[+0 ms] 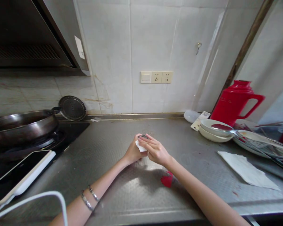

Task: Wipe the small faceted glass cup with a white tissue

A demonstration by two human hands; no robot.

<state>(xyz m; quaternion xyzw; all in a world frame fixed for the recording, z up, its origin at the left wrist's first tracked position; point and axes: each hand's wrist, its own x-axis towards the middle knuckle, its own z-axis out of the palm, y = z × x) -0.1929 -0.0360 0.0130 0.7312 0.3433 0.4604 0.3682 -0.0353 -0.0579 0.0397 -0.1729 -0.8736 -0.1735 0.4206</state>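
Both hands meet above the middle of the metal counter [103, 150]. My left hand [133, 151] is wrapped round a small dark object [143, 137], mostly hidden by the fingers, so I cannot make out what it is. Over it lies my right hand [155, 150], its fingers pressed together on a small piece of white tissue [141, 147] against the object. A small red piece [167, 179] rests on the counter below my right forearm. Two silver bracelets circle my left wrist.
At the left, a steel pan [25, 125] sits on the black stove, with a phone [21, 175] and white cable nearer. A red thermos [233, 102], stacked bowls [214, 130], plates and a folded white paper [247, 169] are at the right.
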